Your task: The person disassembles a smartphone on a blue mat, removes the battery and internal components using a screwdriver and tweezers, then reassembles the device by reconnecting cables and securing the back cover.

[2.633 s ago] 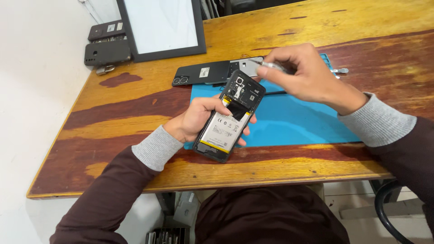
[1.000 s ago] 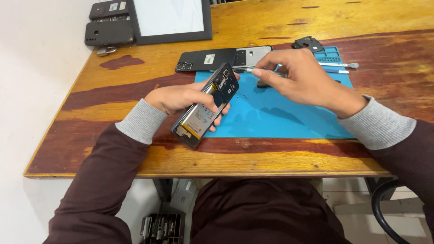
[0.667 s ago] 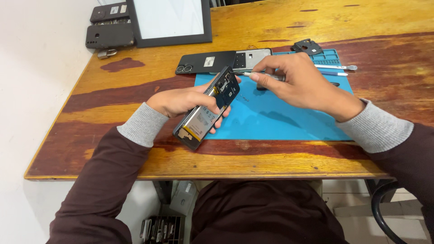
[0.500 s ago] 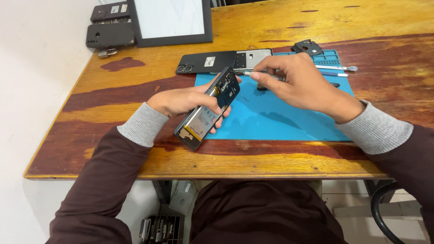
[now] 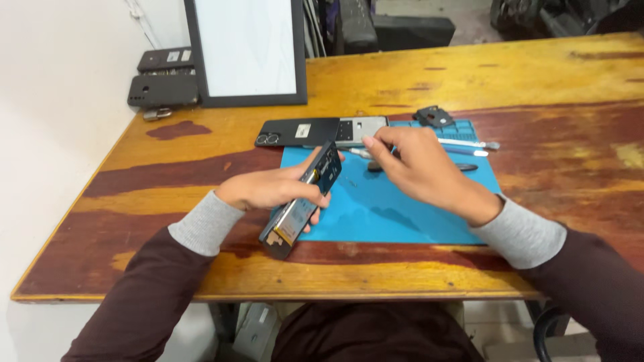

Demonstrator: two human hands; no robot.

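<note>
My left hand [image 5: 268,189] grips an opened smartphone [image 5: 303,200] with its back off, tilted on edge above the blue work mat [image 5: 402,208]; the battery and circuit board show. My right hand [image 5: 416,167] hovers over the mat just right of the phone's top end, fingers pinched around a thin silver tool [image 5: 357,153] pointing at the phone. Behind both hands, a black phone back cover [image 5: 298,131] lies flat on the wooden table [image 5: 168,174], with a grey frame piece [image 5: 361,127] next to it.
A white-screened tablet with a black frame [image 5: 248,50] leans at the back. Two dark phone cases [image 5: 164,80] lie at the back left. A small black part [image 5: 435,116], a silver tool [image 5: 469,144] and a dark tool [image 5: 463,167] rest near the mat's far edge.
The phone has turned from face-up to tilted on its edge in my left hand. My right hand has stayed near the phone's top end with the thin tool.
</note>
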